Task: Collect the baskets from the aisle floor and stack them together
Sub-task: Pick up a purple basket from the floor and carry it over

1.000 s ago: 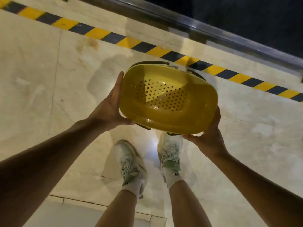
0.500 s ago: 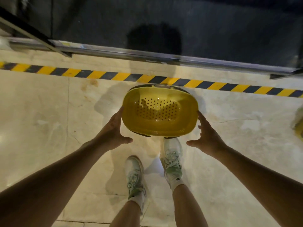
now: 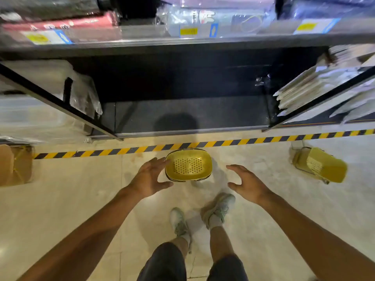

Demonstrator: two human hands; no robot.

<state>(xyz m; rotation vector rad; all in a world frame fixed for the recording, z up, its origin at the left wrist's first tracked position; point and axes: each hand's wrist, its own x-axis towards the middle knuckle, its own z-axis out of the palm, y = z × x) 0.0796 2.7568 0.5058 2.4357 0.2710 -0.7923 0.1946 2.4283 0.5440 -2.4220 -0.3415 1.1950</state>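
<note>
A yellow perforated basket [image 3: 188, 164] stands upright on the aisle floor just in front of the striped tape. My left hand [image 3: 149, 177] hovers beside its left rim with fingers spread, and I cannot tell whether the fingertips touch it. My right hand [image 3: 246, 183] is off to its right, apart from it, fingers relaxed and empty. A second yellow basket [image 3: 320, 164] lies tipped on its side on the floor at the right.
Yellow-and-black tape [image 3: 142, 149] runs across the floor before a dark low shelf [image 3: 188, 116]. Packaged goods fill the shelves above and on both sides. A cardboard box [image 3: 15, 165] sits at the left edge. My feet [image 3: 200, 218] stand behind the basket.
The basket I held in both hands now stands on the floor. Both hands have let go and drawn back. My view has risen, showing the shelves and the second basket.
</note>
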